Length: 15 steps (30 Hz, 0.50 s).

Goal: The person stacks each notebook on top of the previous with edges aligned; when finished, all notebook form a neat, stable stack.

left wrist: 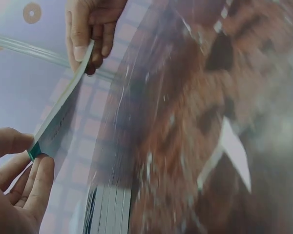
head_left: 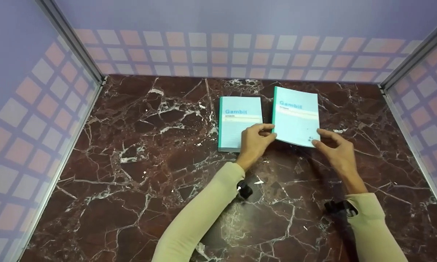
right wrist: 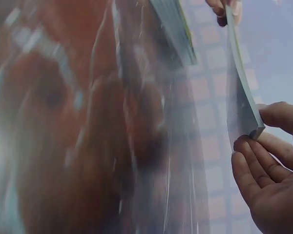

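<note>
Both hands hold one thin light-blue notebook [head_left: 296, 120], marked "Gambit", by its two lower corners. My left hand [head_left: 255, 140] pinches the green spine side between thumb and fingers. At the opposite corner my right hand [head_left: 337, 151] pinches the page edge, thumb on the cover. In both wrist views the held notebook [left wrist: 63, 107] is seen edge-on, raised above the table, and bows slightly. To its left a stack of matching notebooks [head_left: 240, 118] lies on the table, its lower right part hidden behind my left hand. The right wrist view shows that stack's page edges [right wrist: 176, 29].
The table [head_left: 160, 203] is glossy dark red-brown marble with white veins. A tiled back wall [head_left: 218, 54] and side panels [head_left: 22, 120] with metal edge strips close it in. Small cameras [head_left: 244, 190] sit at both wrists.
</note>
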Motion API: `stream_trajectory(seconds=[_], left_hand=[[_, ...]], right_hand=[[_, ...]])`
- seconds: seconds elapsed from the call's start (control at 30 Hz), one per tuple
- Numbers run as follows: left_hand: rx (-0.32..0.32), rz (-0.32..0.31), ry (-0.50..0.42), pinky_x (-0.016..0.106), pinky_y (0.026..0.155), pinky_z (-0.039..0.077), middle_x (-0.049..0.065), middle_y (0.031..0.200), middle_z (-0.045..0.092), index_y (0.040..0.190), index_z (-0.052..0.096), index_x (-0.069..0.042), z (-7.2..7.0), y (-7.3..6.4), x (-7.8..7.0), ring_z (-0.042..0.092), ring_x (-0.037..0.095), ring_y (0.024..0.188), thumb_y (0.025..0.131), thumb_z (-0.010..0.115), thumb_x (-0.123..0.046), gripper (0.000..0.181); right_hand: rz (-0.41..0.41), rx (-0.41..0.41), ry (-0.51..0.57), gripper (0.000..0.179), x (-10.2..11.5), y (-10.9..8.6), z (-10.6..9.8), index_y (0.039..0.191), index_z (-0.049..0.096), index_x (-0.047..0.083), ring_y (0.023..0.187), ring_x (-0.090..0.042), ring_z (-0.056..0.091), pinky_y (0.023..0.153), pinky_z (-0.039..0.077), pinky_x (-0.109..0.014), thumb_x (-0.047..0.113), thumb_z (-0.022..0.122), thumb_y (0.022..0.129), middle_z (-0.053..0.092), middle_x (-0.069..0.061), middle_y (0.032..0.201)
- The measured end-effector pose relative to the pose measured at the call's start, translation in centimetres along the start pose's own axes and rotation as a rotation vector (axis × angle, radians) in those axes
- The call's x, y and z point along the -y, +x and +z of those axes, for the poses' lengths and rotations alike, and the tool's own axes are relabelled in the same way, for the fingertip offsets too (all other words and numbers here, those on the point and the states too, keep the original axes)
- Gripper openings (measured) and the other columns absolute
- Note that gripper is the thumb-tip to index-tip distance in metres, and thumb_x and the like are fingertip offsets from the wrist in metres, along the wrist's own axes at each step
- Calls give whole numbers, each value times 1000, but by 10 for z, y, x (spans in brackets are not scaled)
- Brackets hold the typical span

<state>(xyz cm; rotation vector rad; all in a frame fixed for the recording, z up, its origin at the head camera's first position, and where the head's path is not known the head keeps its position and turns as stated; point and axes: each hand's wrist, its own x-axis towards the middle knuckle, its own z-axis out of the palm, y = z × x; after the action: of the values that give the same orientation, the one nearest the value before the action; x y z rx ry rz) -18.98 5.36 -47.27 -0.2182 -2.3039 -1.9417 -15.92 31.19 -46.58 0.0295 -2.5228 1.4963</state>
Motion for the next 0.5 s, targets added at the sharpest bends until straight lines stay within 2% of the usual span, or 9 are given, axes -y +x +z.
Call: stream_trajectory(seconds=[0.1, 0.23, 0.5], left_hand=[[-2, 12, -8, 20, 81, 60, 9, 108, 78, 119, 80, -1, -14, -3, 4, 73, 9, 90, 93, 81, -5, 26], [-20, 12, -5, 21, 82, 60, 7, 106, 78, 119, 80, -2, -33, -7, 4, 73, 11, 93, 93, 82, -6, 26], [-69, 31, 24, 23, 84, 61, 13, 109, 78, 116, 79, 1, -68, -9, -3, 76, 21, 96, 91, 84, -3, 26]], right_hand=[[-1, 2, 15, 43, 7, 3, 12, 137, 68, -6, 97, 0, 65, 82, 53, -10, 7, 79, 97, 69, -29, 127], [-27, 17, 49, 44, 3, 10, 26, 136, 68, -6, 97, 0, 65, 83, 54, -11, 5, 80, 96, 70, -27, 129], [-86, 50, 65, 46, 26, 18, 51, 134, 72, -2, 97, -5, 67, 84, 54, -16, 9, 86, 92, 74, -22, 119]])
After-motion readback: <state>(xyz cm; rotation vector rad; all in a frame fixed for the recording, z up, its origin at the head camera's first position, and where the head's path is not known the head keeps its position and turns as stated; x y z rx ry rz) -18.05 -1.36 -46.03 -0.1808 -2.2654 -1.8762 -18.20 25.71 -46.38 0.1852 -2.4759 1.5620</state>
